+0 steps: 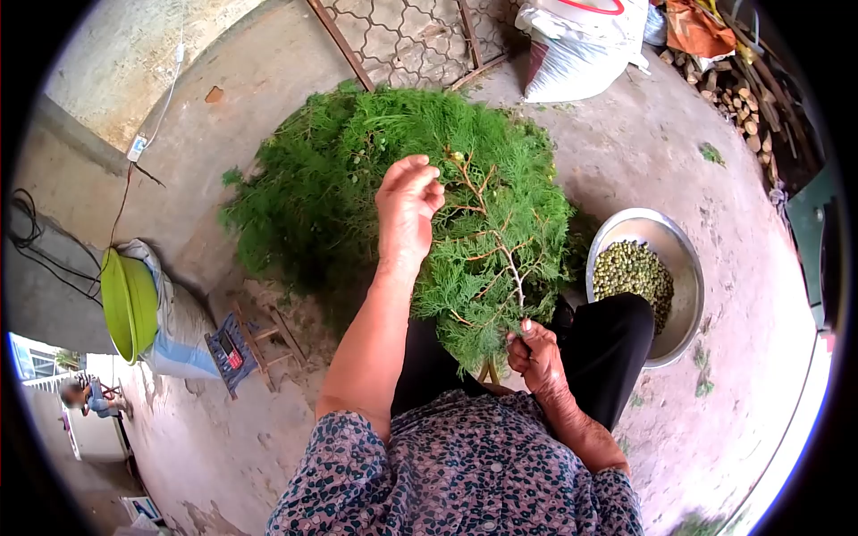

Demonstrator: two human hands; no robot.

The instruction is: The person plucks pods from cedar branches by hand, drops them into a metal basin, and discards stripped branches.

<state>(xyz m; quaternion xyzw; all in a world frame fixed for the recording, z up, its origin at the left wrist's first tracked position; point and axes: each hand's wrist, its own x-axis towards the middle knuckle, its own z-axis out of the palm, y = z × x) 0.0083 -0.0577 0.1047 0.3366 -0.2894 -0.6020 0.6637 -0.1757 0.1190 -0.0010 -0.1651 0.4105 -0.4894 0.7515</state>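
A cut evergreen branch (511,256) with flat, feathery green sprays spreads over my lap. My right hand (536,362) is closed round the lower end of its woody stem. Above the foliage, left of the branch's upper end, my left hand (409,210) is raised with its fingers curled in together; whether something small is between them I cannot make out. A small pale-green cone (458,156) shows near the branch's tip. Behind both hands lies a large heap of similar green branches (313,179) on the floor. A metal basin (684,255) holding many small green cones (633,275) stands beside my right knee.
At the left, a lime-green basin (130,304) rests on a whitish sack (181,335), near a small wooden stool (259,344). A full white sack (581,54) stands beyond the heap. Stacked firewood (742,112) lies far right. A distant person (94,397) is at lower left.
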